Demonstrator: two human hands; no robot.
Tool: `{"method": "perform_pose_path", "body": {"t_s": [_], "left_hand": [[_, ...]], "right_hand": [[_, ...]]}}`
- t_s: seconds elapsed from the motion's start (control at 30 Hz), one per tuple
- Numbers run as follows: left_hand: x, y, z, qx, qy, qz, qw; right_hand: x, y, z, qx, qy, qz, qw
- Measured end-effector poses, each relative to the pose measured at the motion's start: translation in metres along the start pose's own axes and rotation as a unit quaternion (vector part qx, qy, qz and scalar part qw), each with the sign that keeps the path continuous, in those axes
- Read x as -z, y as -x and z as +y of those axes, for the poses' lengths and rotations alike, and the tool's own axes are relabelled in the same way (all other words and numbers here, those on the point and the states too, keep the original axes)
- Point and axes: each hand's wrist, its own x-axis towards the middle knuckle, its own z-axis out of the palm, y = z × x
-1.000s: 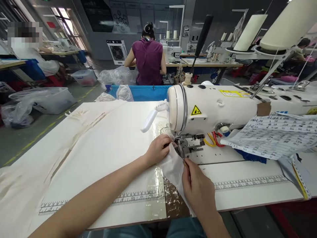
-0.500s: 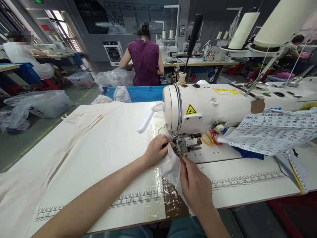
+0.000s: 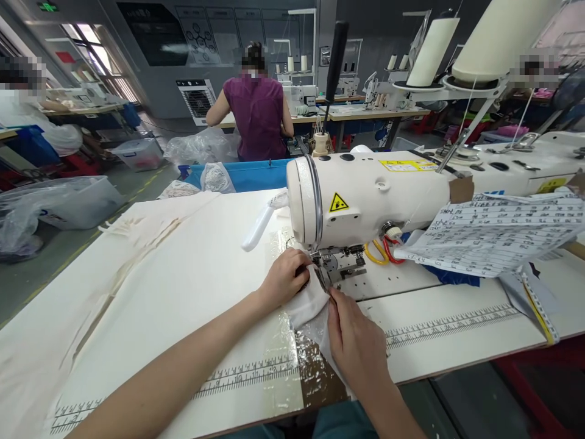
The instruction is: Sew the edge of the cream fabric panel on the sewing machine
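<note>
A small piece of white fabric [image 3: 307,306] lies at the presser foot [image 3: 325,275] of a white sewing machine [image 3: 379,195]. My left hand [image 3: 286,277] is closed on the fabric's far edge, just left of the foot. The fingers of my right hand [image 3: 354,338] pinch the fabric's near edge right below the foot. The fabric trails down under my right hand toward the table's front edge.
Long cream cloth [image 3: 114,262] covers the table's left side. A printed paper sheet [image 3: 498,231] lies by the machine arm on the right, with red and yellow scissor handles [image 3: 381,250] beneath it. A person in a purple top [image 3: 256,116] sits ahead at another table. Plastic bins [image 3: 73,201] stand on the floor at left.
Both hands have stayed on the fabric at the presser foot, bunching it a little closer between them. The view has shifted slightly, so the machine sits further left in the picture.
</note>
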Motion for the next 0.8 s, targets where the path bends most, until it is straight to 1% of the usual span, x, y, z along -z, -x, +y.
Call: {"method": "perform_pose_path", "body": {"t_s": [0.17,0.23,0.33,0.4,0.47,0.57,0.63,0.7,0.73,0.8], "left_hand": [[0.002,0.001,-0.001,0.003,0.015,0.003,1.0],[0.002,0.0,0.0,-0.016,0.012,0.009,1.0],[0.003,-0.001,0.002,-0.072,-0.003,0.014,0.997],[0.006,-0.001,0.004,-0.105,-0.022,-0.01,0.994],[0.012,0.0,0.007,-0.12,-0.04,-0.052,0.991],[0.022,0.001,0.013,-0.129,-0.061,-0.116,0.983],[0.027,0.002,0.018,-0.137,-0.088,-0.145,0.976],[0.028,0.003,0.025,-0.136,-0.12,-0.16,0.97],[0.027,0.004,0.028,-0.132,-0.134,-0.161,0.969],[0.023,0.005,0.036,-0.117,-0.156,-0.157,0.968]], "right_hand": [[0.0,-0.002,0.0,-0.012,0.004,-0.01,1.0],[-0.001,-0.003,-0.001,-0.016,0.007,-0.013,1.0],[-0.003,-0.005,-0.003,-0.02,0.016,-0.014,1.0],[-0.003,-0.006,-0.004,-0.023,0.022,-0.014,0.999],[0.001,-0.002,-0.005,-0.026,0.03,-0.013,0.999],[0.014,0.018,-0.005,-0.03,-0.004,-0.01,0.999],[0.023,0.041,-0.006,-0.049,-0.086,-0.024,0.995],[0.032,0.066,-0.009,-0.133,-0.16,-0.058,0.976],[0.035,0.077,-0.01,-0.174,-0.179,-0.073,0.965],[0.039,0.094,-0.012,-0.215,-0.193,-0.087,0.953]]}}
